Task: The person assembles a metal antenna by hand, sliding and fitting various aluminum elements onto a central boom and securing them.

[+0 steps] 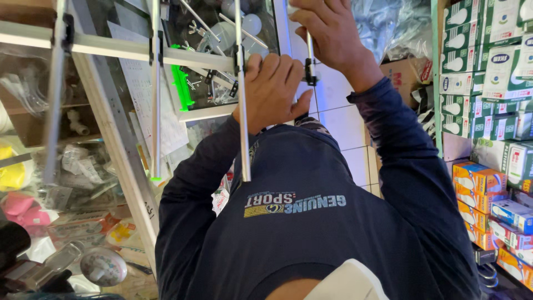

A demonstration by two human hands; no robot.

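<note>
Navy sleeves and a navy shirt [300, 222] fill the lower middle of the frame, closest to the lens. Both arms are raised toward the upper middle, elbows spread wide, forearms converging. The left hand [272, 91] is seen at centre top, knuckles toward the camera, fingers curled and clamped on a thin silver rod [242, 111] that runs vertically down to mid-frame. The right hand [327, 30] is held higher, at the top edge, fist closed around a second rod [309, 53]; a black clip [311, 72] is fixed on it just below the hand. The two hands are kept close together but not touching.

More rods [155, 89] of the same metal frame are spread across the upper left, crossed by a pale bar [127, 49]. A green piece [181, 86] is seen just left of the gripped rod. Behind the frame, a glass case [111, 116] packed with small goods takes up the left side. On the right edge, shelves of bulb boxes [483, 83] are stacked tightly, close beside the right elbow. White floor tiles [344, 119] show in the narrow gap between.
</note>
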